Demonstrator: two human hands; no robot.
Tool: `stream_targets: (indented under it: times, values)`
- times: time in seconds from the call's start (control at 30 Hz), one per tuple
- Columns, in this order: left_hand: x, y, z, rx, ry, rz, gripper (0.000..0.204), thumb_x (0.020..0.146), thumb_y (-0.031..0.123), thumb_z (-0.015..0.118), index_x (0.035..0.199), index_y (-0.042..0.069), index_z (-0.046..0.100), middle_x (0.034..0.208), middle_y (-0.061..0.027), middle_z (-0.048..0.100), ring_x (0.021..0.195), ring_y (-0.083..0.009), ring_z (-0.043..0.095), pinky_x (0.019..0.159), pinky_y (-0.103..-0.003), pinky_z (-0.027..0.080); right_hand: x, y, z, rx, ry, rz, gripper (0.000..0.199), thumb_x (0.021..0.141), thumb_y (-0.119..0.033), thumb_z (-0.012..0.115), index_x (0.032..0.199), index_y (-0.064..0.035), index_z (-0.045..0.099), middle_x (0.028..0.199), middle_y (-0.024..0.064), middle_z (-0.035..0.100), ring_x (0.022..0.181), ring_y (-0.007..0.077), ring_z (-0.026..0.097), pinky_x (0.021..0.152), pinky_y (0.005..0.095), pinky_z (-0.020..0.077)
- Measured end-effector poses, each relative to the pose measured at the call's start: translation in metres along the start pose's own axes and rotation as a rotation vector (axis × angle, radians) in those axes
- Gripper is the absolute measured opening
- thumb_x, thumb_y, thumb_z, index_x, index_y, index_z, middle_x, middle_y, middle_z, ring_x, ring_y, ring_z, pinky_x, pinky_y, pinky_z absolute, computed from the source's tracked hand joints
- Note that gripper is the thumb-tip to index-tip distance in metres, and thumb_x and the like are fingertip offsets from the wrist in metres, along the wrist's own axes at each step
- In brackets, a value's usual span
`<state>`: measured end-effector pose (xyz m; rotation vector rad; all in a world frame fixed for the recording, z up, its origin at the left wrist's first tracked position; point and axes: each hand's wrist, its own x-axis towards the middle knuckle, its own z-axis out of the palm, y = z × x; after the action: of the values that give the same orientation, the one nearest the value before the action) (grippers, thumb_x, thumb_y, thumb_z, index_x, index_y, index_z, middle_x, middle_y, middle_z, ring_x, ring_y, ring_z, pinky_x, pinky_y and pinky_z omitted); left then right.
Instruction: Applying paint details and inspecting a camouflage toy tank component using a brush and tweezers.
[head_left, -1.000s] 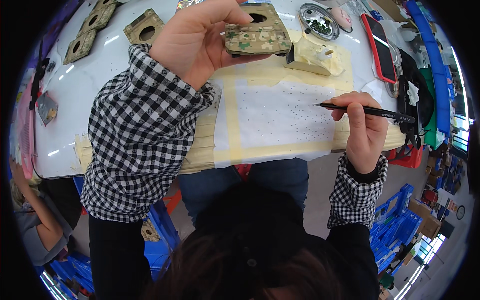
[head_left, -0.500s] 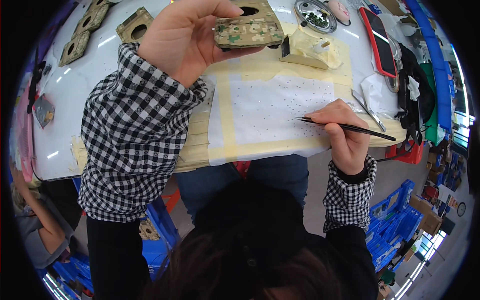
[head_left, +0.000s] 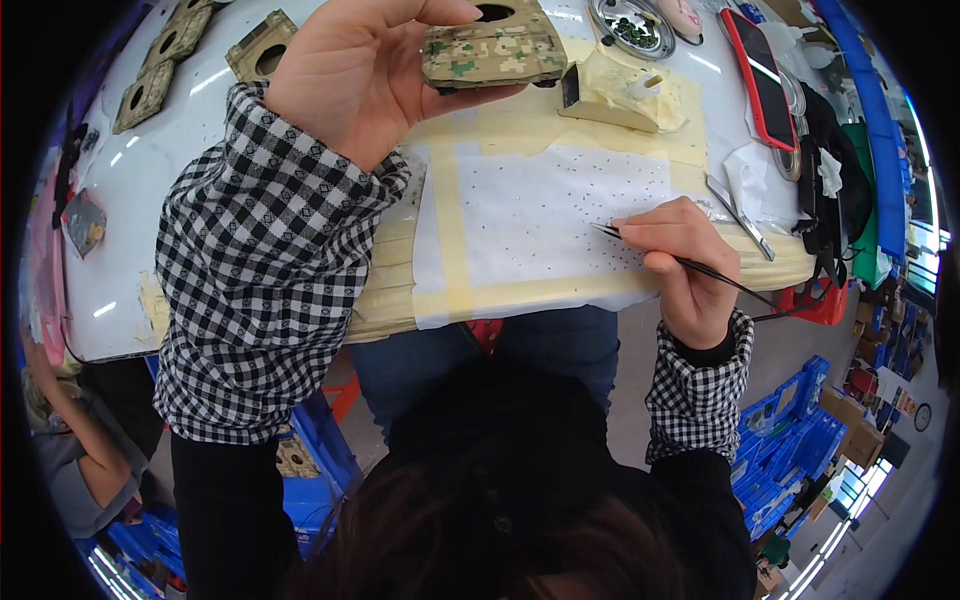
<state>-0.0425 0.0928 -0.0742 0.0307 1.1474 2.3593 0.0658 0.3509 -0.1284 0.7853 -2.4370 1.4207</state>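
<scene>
My left hand [head_left: 360, 70] holds up a camouflage-painted model shell [head_left: 492, 48] with a round hole in its top, above the table's far side. My right hand [head_left: 682, 268] pinches thin black tweezers [head_left: 690, 265], whose tip rests on a white sheet [head_left: 540, 215] dotted with tiny dark parts. The sheet is taped to the table with wide beige masking tape [head_left: 445, 220]. Both arms wear black-and-white checked sleeves.
A tape-wrapped block [head_left: 625, 90] lies behind the sheet. A round metal dish [head_left: 630, 25] of small parts, a red phone [head_left: 758, 60] and a metal tool [head_left: 740, 215] sit to the right. Camouflage plates with holes [head_left: 262, 50] lie far left. Blue crates [head_left: 790, 450] stand on the floor.
My right hand has moved left and inward, bringing the tweezers' tip onto the dotted sheet. My left hand has kept the shell raised, shifting slightly up and left.
</scene>
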Motion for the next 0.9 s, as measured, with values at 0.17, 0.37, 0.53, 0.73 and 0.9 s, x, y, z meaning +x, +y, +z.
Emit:
stream_targets:
  times: [0.17, 0.37, 0.53, 0.73, 0.9]
  values:
    - [-0.0008, 0.0004, -0.0007, -0.019, -0.028, 0.007, 0.068, 0.077, 0.003, 0.053, 0.137, -0.01, 0.023, 0.121, -0.0224, 0.053, 0.096, -0.0268, 0.063, 0.084, -0.039, 0.055, 0.0007, -0.001, 0.0008, 0.003, 0.002, 0.005, 0.017, 0.084, -0.014, 0.067, 0.091, 0.0014, 0.067, 0.086, 0.0103, 0.069, 0.076, 0.0224, 0.062, 0.069, 0.0304, 0.0464]
    - [0.0029, -0.0031, 0.0009, 0.022, 0.098, -0.002, 0.068, 0.077, 0.003, 0.053, 0.137, -0.009, 0.024, 0.118, -0.022, 0.054, 0.095, -0.0264, 0.063, 0.084, -0.039, 0.055, 0.001, -0.0001, 0.001, -0.004, 0.002, -0.007, 0.017, 0.084, -0.013, 0.067, 0.091, 0.0017, 0.067, 0.086, 0.0105, 0.069, 0.076, 0.0223, 0.062, 0.069, 0.0299, 0.0464]
    - [0.0027, -0.0016, 0.0032, 0.086, 0.129, -0.018, 0.067, 0.077, 0.003, 0.053, 0.137, -0.009, 0.025, 0.117, -0.0218, 0.055, 0.095, -0.026, 0.063, 0.084, -0.039, 0.054, 0.0004, 0.0004, 0.0011, 0.009, 0.01, 0.013, 0.016, 0.085, -0.013, 0.066, 0.092, 0.002, 0.067, 0.086, 0.0109, 0.069, 0.075, 0.0217, 0.061, 0.069, 0.0299, 0.0462]
    - [0.0007, -0.0005, 0.0019, 0.015, 0.029, -0.006, 0.066, 0.077, 0.003, 0.053, 0.136, -0.009, 0.026, 0.117, -0.0217, 0.055, 0.095, -0.0259, 0.063, 0.085, -0.039, 0.054, -0.0033, 0.0021, 0.0012, 0.056, 0.03, 0.078, 0.017, 0.087, -0.012, 0.064, 0.093, 0.0029, 0.067, 0.085, 0.0115, 0.068, 0.076, 0.0205, 0.06, 0.07, 0.0291, 0.0453]
    - [0.0009, -0.0056, 0.0011, 0.089, 0.121, 0.002, 0.059, 0.082, 0.006, 0.05, 0.135, -0.008, 0.03, 0.115, -0.0202, 0.057, 0.096, -0.0241, 0.064, 0.084, -0.038, 0.055, 0.0044, -0.0072, -0.004, 0.111, 0.07, 0.108, 0.017, 0.09, -0.012, 0.06, 0.094, 0.0039, 0.067, 0.086, 0.0126, 0.067, 0.078, 0.0195, 0.06, 0.071, 0.0292, 0.0453]
